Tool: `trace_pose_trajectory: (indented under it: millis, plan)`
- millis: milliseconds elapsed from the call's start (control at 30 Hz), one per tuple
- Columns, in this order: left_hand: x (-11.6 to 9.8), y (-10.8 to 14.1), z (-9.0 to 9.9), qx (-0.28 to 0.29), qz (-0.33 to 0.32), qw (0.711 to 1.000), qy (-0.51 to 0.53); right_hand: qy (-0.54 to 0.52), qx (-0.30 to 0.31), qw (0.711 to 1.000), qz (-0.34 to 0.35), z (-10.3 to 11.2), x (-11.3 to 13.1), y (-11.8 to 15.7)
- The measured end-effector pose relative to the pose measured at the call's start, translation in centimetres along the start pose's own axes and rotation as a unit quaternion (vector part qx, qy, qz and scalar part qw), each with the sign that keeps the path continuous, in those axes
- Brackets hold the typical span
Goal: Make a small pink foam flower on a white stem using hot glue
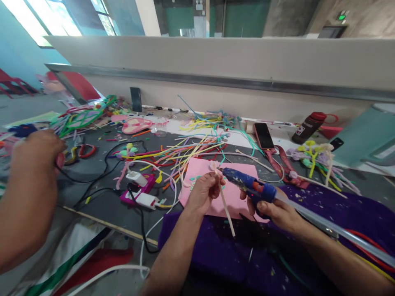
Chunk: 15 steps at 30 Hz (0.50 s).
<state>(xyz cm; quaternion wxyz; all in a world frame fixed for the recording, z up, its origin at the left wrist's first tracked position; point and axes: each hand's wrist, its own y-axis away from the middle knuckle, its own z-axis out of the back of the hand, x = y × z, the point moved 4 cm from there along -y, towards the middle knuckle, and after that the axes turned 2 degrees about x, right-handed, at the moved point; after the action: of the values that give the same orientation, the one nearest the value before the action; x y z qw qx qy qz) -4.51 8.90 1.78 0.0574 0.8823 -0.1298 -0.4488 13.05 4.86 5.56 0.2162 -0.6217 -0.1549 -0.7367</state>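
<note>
My left hand (205,190) pinches a cream pipe cleaner (227,211) near its top, where it ends in a small pale pink curled shape (214,165). The stem slants down past my fingers. In my right hand (277,211) is a blue glue gun (247,183), its nozzle touching or very close to the pale shape. A long clear glue stick (333,230) sticks out from the gun's back. Beneath both hands lies a pink sheet (243,205) with teal marks, partly hidden by my left hand.
A co-worker's arm (31,176) reaches in at left. A magenta power strip (138,191) with chargers and cords lies left of the sheet. Colored pipe cleaners (185,152) spread behind it. A phone (263,135), a dark bottle (310,126) and pipe-cleaner flowers (311,158) stand or lie at right.
</note>
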Motion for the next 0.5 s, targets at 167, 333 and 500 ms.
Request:
trace_pose_trajectory:
  millis: [167,333,500]
  plan:
    - [0.0,0.1,-0.2,-0.011,-0.014,0.999,-0.027,0.048,-0.018,0.999,0.013,0.4,-1.4,0.4]
    - [0.0,0.0,-0.1,0.000,-0.039,0.998,-0.040,0.096,-0.054,0.994,0.014,1.1,-2.7,0.7]
    - [-0.1,0.0,0.0,0.014,-0.053,0.997,-0.050,0.131,-0.067,0.989,0.012,1.1,-2.9,0.9]
